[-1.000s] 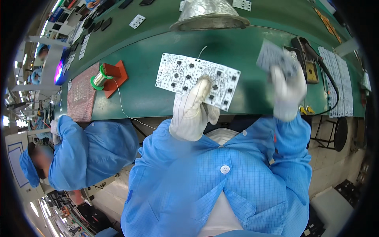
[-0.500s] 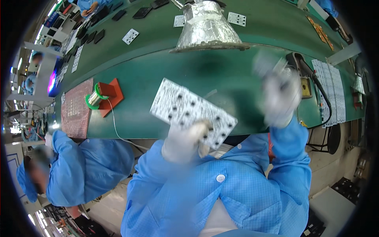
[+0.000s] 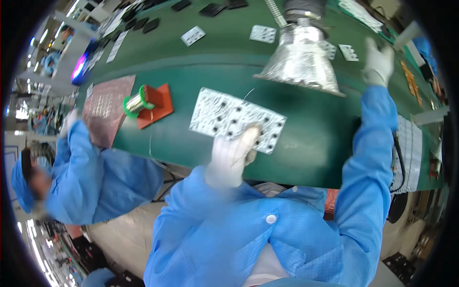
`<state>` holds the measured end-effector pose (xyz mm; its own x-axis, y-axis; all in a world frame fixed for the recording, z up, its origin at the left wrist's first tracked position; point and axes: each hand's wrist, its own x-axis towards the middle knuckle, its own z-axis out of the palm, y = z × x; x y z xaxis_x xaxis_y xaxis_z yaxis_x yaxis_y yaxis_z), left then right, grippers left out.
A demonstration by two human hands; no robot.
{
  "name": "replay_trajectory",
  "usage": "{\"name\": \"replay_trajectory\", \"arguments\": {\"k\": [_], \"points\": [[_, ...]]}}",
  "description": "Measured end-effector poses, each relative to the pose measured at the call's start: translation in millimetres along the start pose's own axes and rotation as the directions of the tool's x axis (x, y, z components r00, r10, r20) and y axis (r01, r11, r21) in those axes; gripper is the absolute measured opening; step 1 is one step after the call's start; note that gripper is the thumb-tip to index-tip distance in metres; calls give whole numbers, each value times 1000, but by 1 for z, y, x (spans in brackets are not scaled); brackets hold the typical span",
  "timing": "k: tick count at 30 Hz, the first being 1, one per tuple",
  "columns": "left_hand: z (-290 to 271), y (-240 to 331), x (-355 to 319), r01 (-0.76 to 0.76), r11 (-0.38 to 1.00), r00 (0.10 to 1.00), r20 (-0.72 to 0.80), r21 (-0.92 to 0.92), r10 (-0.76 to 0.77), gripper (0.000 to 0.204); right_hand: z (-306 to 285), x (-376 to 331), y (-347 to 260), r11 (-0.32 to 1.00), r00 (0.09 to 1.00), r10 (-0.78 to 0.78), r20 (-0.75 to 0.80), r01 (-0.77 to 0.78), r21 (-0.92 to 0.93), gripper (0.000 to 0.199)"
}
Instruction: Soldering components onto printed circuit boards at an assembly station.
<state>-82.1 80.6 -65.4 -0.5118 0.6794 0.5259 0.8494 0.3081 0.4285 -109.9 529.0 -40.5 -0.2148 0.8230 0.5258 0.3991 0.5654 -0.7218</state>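
Observation:
My gloved left hand [image 3: 235, 152] grips a white circuit board panel [image 3: 229, 112] with black dots, thumb on top near its right part. The panel is tilted above the green bench [image 3: 306, 158]. Fingers spread, my gloved right hand [image 3: 378, 61] reaches out over the far right belt with nothing seen in it. Nearest to it lies a small white board [image 3: 349, 52]. A foil-wrapped hood [image 3: 303, 62] hangs between my two hands, beyond the panel.
A spool of solder wire [image 3: 137, 102] sits on a red stand [image 3: 164, 105] at left, beside a pink bubble-wrap sheet [image 3: 107, 110]. White board strips [image 3: 409, 153] lie at right. Small boards [image 3: 193, 36] and black pieces [image 3: 212, 9] rest on the belt. A co-worker [image 3: 110, 186] sits at left.
My right hand has moved from beside the soldering iron holder up and away to the far belt. The left hand still holds the panel, now turned flatter. The whole view has shifted.

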Motion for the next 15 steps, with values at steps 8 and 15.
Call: {"name": "replay_trajectory", "arguments": {"k": [8,15], "points": [[33,25,-7,82,891,997,31,-447,-76,49,-157,-234,-72,699,450,-150,880,-582,416,78],[28,42,13,-83,-267,869,61,-960,-491,46,-185,-234,-66,581,464,-13,886,-718,384,43]]}}
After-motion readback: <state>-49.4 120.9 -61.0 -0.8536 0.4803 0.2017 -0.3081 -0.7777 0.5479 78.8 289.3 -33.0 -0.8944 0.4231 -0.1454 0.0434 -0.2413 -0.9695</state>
